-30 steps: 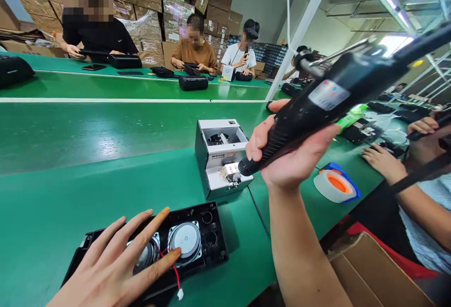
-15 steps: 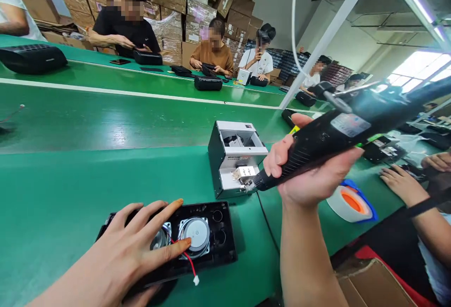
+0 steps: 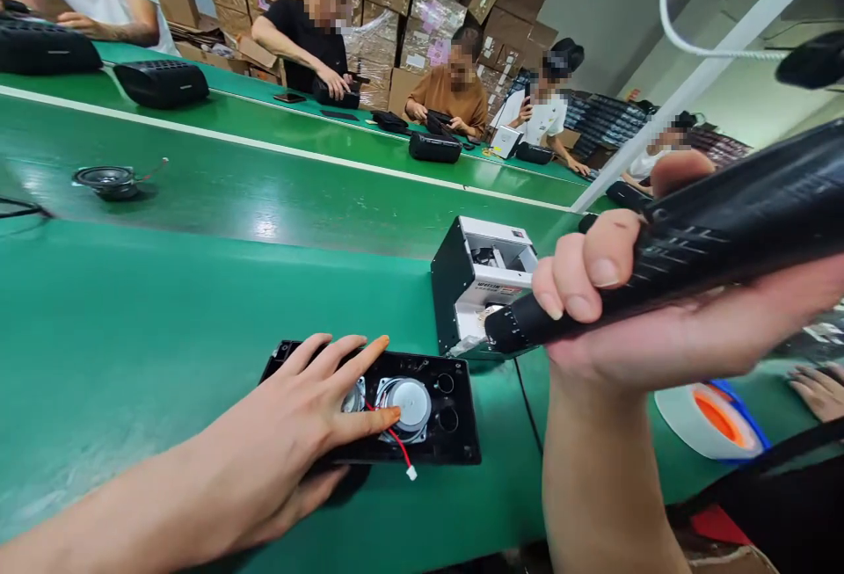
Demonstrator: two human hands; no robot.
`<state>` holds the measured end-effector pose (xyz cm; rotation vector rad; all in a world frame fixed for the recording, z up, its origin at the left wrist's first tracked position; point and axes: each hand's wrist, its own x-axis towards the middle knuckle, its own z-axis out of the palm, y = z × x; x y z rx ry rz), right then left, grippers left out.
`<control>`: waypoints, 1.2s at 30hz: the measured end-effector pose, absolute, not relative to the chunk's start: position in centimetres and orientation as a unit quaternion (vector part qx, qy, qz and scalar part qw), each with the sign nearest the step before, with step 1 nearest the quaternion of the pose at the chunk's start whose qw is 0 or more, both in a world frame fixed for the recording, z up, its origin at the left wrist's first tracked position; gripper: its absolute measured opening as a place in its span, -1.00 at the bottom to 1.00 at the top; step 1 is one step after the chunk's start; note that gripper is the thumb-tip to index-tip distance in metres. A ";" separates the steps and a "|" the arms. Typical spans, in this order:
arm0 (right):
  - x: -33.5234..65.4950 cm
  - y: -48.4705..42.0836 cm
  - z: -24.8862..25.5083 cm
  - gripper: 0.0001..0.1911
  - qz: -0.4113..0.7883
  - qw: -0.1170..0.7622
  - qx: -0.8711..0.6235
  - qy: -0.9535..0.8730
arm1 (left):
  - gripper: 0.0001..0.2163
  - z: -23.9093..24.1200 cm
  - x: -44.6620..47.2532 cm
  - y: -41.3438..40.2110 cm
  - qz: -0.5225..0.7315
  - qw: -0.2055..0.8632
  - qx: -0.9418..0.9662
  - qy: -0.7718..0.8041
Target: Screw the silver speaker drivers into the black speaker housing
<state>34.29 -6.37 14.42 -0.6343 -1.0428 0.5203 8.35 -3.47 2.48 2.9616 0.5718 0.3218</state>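
left hand [image 3: 309, 403] stays open, spread flat on the speaker housing [image 3: 454, 438] at the counter's [image 3: 164, 319] near edge. right hand [image 3: 659, 332] still clenched round the screwdriver [image 3: 712, 236], now closer to camera. tip still at the screw feeder [image 3: 454, 288] just behind the housing.

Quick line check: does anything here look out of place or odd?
A loose speaker driver lies alone on the green belt, upper left. By the left hand, a red wire with a white plug trails off the black speaker panel, unplugged. The electric screwdriver in the right hand looks normal.
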 end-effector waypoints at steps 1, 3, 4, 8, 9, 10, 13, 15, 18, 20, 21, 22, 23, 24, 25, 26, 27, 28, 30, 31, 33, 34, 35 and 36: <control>33.7 -6.0 14.2 -0.43 0.263 0.778 -0.294 -0.488 | -0.35 2.5 8.4 -3.6 0.101 0.072 0.974 0.190; 32.4 -5.3 13.4 -0.39 0.303 0.760 -0.279 -0.502 | -0.32 2.6 8.5 -3.7 0.089 0.095 0.972 0.193; 31.9 -5.0 12.9 -0.37 0.320 0.753 -0.269 -0.509 | -0.29 2.7 8.6 -3.7 0.086 0.100 0.972 0.193; 29.9 -3.8 10.4 -0.36 0.346 0.751 -0.248 -0.505 | -0.28 3.3 8.9 -3.6 0.078 0.109 0.972 0.192; 29.6 -3.6 9.8 -0.35 0.353 0.747 -0.248 -0.506 | -0.29 3.4 8.9 -3.5 0.075 0.110 0.973 0.191; 29.3 -3.5 9.3 -0.35 0.356 0.745 -0.247 -0.507 | -0.30 3.5 9.0 -3.4 0.070 0.111 0.972 0.193; 28.8 -3.2 8.2 -0.32 0.362 0.739 -0.252 -0.510 | -0.31 3.6 9.1 -3.1 0.061 0.118 0.974 0.184; 28.6 -3.1 7.9 -0.31 0.365 0.736 -0.256 -0.509 | -0.30 3.6 9.2 -3.1 0.061 0.122 0.974 0.183; 28.5 -3.0 7.6 -0.29 0.370 0.736 -0.259 -0.505 | -0.30 3.6 9.3 -3.1 0.061 0.123 0.972 0.192; 28.5 -2.9 7.5 -0.29 0.375 0.733 -0.259 -0.505 | -0.30 3.7 9.3 -3.2 0.063 0.123 0.972 0.190; 28.5 -2.8 7.4 -0.29 0.378 0.731 -0.258 -0.506 | -0.31 3.7 9.3 -3.2 0.064 0.122 0.972 0.188; 28.5 -2.7 7.3 -0.30 0.379 0.729 -0.255 -0.509 | -0.31 3.7 9.3 -3.2 0.066 0.122 0.973 0.186; 28.6 -2.6 7.2 -0.30 0.380 0.728 -0.252 -0.512 | -0.30 3.8 9.3 -3.2 0.067 0.122 0.973 0.184; 28.6 -2.6 7.1 -0.31 0.379 0.729 -0.250 -0.512 | -0.30 3.8 9.3 -3.2 0.068 0.122 0.973 0.182; 28.7 -2.5 7.0 -0.31 0.379 0.730 -0.249 -0.512 | -0.30 3.8 9.2 -3.2 0.070 0.121 0.973 0.184; 28.7 -2.3 6.9 -0.31 0.379 0.730 -0.248 -0.511 | -0.30 3.8 9.2 -3.2 0.072 0.120 0.973 0.185; 28.8 -2.2 6.8 -0.31 0.378 0.731 -0.248 -0.511 | -0.31 3.8 9.2 -3.2 0.072 0.118 0.973 0.185; 28.8 -2.2 6.8 -0.32 0.377 0.730 -0.247 -0.514 | -0.31 3.8 9.1 -3.2 0.071 0.117 0.973 0.185; 28.8 -2.1 6.7 -0.31 0.371 0.727 -0.248 -0.521 | -0.32 3.8 9.2 -3.2 0.067 0.117 0.974 0.183; 28.8 -2.1 6.7 -0.30 0.369 0.727 -0.253 -0.521 | -0.33 3.8 9.2 -3.2 0.066 0.118 0.974 0.183; 28.7 -2.1 6.6 -0.30 0.368 0.729 -0.265 -0.513 | -0.33 3.8 9.3 -3.3 0.063 0.121 0.973 0.187; 28.6 -2.2 6.5 -0.30 0.371 0.729 -0.268 -0.508 | -0.33 3.8 9.3 -3.3 0.063 0.122 0.973 0.188; 28.6 -2.3 6.5 -0.31 0.375 0.728 -0.268 -0.507 | -0.33 3.8 9.3 -3.3 0.062 0.122 0.972 0.189; 28.5 -2.3 6.4 -0.31 0.380 0.725 -0.263 -0.511 | -0.33 3.8 9.3 -3.3 0.061 0.123 0.972 0.189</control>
